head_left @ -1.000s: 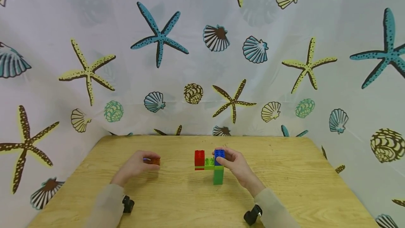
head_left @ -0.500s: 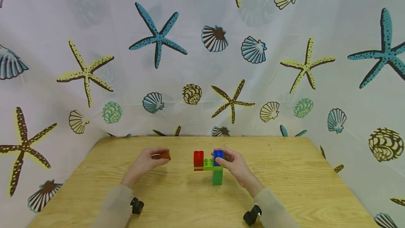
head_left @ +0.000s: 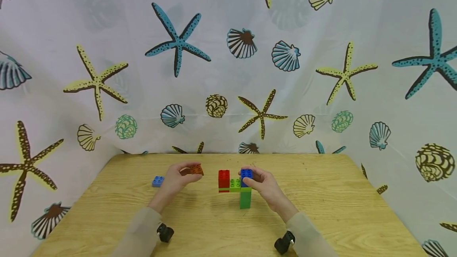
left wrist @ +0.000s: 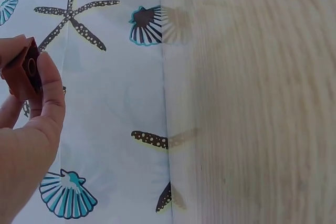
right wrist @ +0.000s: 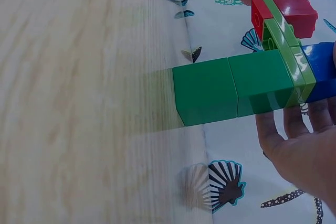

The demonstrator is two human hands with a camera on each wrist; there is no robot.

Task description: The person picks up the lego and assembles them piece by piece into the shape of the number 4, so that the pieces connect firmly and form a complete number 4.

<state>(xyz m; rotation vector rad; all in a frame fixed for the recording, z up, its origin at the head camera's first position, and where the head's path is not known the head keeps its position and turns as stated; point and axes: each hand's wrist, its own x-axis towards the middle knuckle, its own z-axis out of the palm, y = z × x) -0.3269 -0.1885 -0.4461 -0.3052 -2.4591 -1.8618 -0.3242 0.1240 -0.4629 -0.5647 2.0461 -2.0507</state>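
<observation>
My left hand (head_left: pixel 175 180) pinches an orange-brown toy building brick (head_left: pixel 196 169) between thumb and fingers, above the table and left of a built structure. In the left wrist view the brick (left wrist: pixel 23 72) is tilted, its hollow underside partly showing. My right hand (head_left: pixel 265 185) holds the structure by the blue brick (head_left: pixel 246 175) at its top right. Below that brick runs a lime green plate (head_left: pixel 235 189), with stacked green bricks (right wrist: pixel 233 87) beneath it as a column. On the plate's left end sits a red brick (head_left: pixel 223 179), with more red below the plate.
A lighter blue brick (head_left: pixel 157 181) lies on the wooden table (head_left: pixel 200 233) behind my left forearm. A white curtain (head_left: pixel 228 70) with starfish and shells hangs behind and at both sides of the table.
My left hand has moved right with the orange-brown brick, closer to the structure. The loose blue brick, hidden half a second ago, now shows on the table. My right hand stays put.
</observation>
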